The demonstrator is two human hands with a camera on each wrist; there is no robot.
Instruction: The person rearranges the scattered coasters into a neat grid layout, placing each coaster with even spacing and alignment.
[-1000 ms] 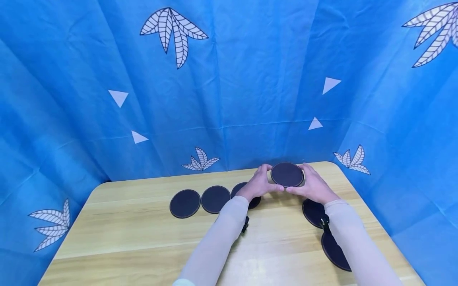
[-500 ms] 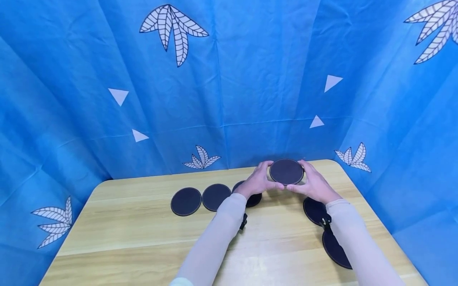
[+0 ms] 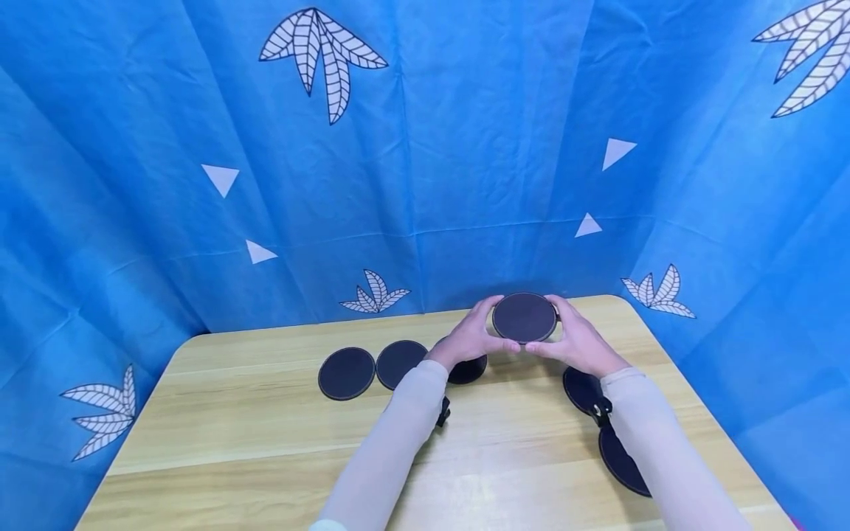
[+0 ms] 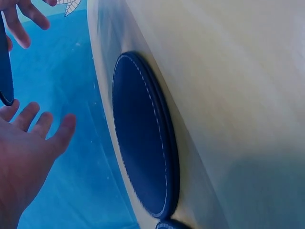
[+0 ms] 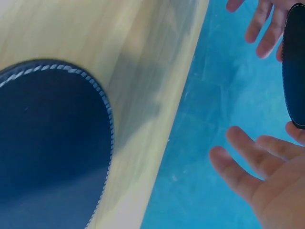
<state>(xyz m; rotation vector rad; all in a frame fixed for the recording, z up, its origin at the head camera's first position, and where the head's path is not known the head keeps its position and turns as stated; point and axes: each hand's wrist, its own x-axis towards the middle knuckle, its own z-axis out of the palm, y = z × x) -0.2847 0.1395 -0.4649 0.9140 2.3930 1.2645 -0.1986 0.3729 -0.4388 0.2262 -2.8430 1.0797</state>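
A round black coaster (image 3: 524, 318) with stitching along its rim is held up above the far part of the table, its flat face toward the head camera. My left hand (image 3: 473, 332) grips its left edge between thumb and forefinger, and my right hand (image 3: 576, 341) grips the right edge the same way. In the left wrist view the other fingers of the left hand (image 4: 28, 157) spread away from the held coaster (image 4: 4, 71). Just below the left hand, another coaster (image 3: 470, 370) lies partly hidden by it.
Two more coasters, one at far left (image 3: 346, 373) and one beside it (image 3: 401, 361), continue that row on the wooden table (image 3: 252, 435). At right lie an upper coaster (image 3: 581, 389) and a lower coaster (image 3: 620, 461), partly under the right forearm. A blue curtain (image 3: 465, 147) hangs behind.
Both hands have shifted slightly left with the held coaster, which stays raised between them. The coasters on the table have kept their places.
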